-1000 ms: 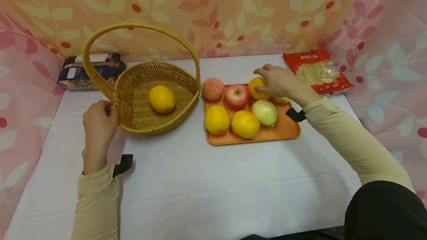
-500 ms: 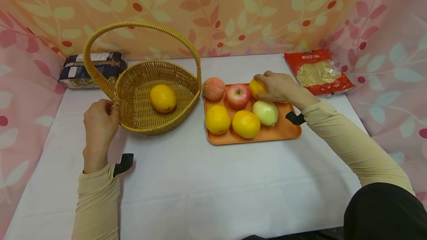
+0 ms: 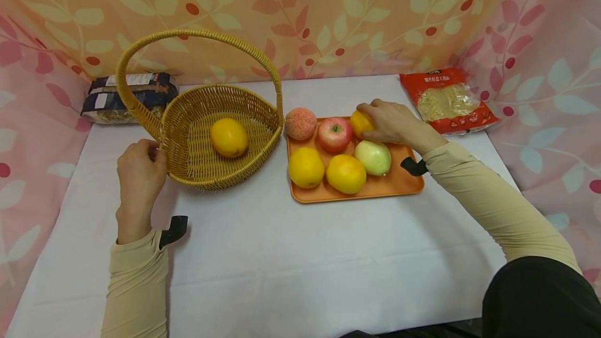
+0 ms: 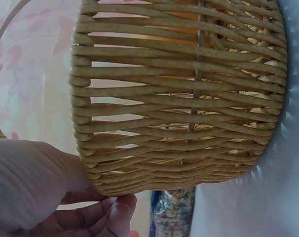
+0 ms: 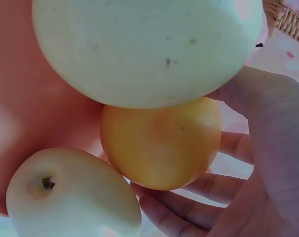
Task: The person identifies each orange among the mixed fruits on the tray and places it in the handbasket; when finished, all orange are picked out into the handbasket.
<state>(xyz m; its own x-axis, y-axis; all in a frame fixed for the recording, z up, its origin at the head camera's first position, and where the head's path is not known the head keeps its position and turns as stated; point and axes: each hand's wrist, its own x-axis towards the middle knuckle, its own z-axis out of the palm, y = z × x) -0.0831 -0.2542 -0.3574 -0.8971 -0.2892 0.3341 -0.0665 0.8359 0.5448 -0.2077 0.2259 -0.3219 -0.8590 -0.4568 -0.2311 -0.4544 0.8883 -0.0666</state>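
Note:
In the head view my left hand (image 3: 142, 176) pinches the left rim of a wicker basket (image 3: 225, 179) with a tall arched handle. Its thumb and fingers meet at the woven edge in the left wrist view. One yellow fruit (image 3: 229, 137) lies in the basket. My right hand (image 3: 392, 124) reaches over the back of an orange tray (image 3: 399, 184) and grips an orange (image 5: 162, 148), fingers curled round its far side. A pale green fruit (image 3: 373, 158) sits in front of that orange. Another pale fruit (image 5: 73, 197) shows beside it in the right wrist view, hidden by my hand in the head view.
Also on the tray are a red apple (image 3: 334, 134) and two yellow fruits, one at the left (image 3: 306, 167). A rough pink peach-like fruit (image 3: 301, 123) overlaps its back left corner. A dark food packet (image 3: 131, 99) lies behind the basket, and a red pasta bag (image 3: 446, 100) behind the tray's right.
My right hand has lowered slightly over the tray, and its fingers have closed round the orange. The left hand stays at the basket rim.

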